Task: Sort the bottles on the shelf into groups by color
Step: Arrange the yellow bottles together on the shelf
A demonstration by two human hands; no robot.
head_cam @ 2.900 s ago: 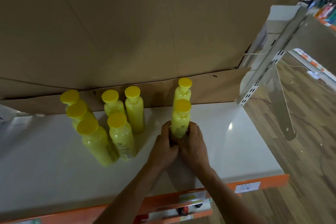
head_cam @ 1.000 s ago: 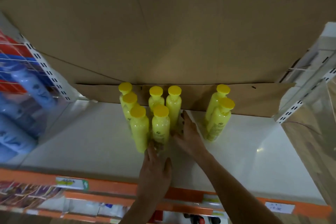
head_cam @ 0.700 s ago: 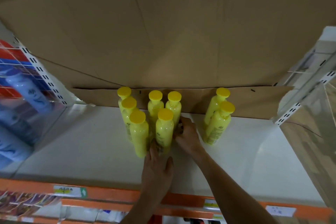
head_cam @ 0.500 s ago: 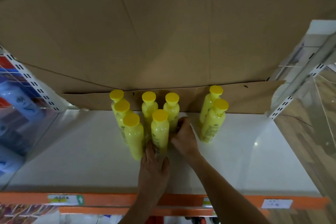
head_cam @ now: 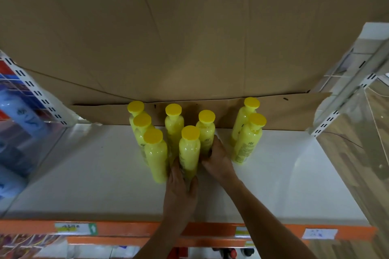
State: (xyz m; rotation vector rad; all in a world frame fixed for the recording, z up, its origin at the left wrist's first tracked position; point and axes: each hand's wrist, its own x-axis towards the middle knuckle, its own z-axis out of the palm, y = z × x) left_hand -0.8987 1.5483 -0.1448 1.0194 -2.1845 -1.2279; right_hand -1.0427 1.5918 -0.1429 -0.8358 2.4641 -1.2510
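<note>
Several yellow bottles with yellow caps stand on the white shelf (head_cam: pixel 273 185). A tight cluster sits in the middle and a separate pair (head_cam: pixel 247 139) stands to its right. My left hand (head_cam: pixel 181 189) wraps the base of the front bottle (head_cam: pixel 189 149) of the cluster. My right hand (head_cam: pixel 217 160) curls around the lower part of the bottle behind it (head_cam: pixel 207 130), on the cluster's right side. All bottles are upright.
Brown cardboard (head_cam: pixel 189 38) forms the back wall and a flap behind the bottles. Blue bottles (head_cam: pixel 19 115) lie behind a wire divider at the left. An orange shelf edge (head_cam: pixel 126 229) with price labels runs along the front. A metal upright (head_cam: pixel 341 99) bounds the right side.
My hands went from the right pair to the middle cluster. In the last second my right hand closed on the rear right bottle, which now stands slightly forward of its neighbour.
</note>
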